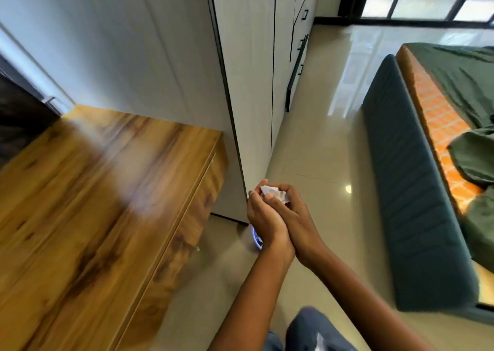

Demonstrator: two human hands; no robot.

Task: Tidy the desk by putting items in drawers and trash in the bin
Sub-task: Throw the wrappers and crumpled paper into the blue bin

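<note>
Your left hand and right hand are pressed together out in front of you, cupped around a crumpled white scrap that pokes out between the fingertips. Both hands share the hold; neither is free.

Directly under your wrists, on the floor, a blue-and-white round rim peeks out, mostly hidden by the left wrist. It is probably the bin, though too little shows to be sure. If so, the drop is nearly straight down and slightly toward you, and the left hand is the closer one to it. The scrap is a wad with no long axis to speak of, so no turning is needed before letting go.

The rim sits just beside the corner of the white cabinet and near the end of the desk on your left. The desk top in view is bare. To the right the tiled floor is open as far as the bed, so you have room on that side; the cramped side is left, against the cabinet corner.
</note>
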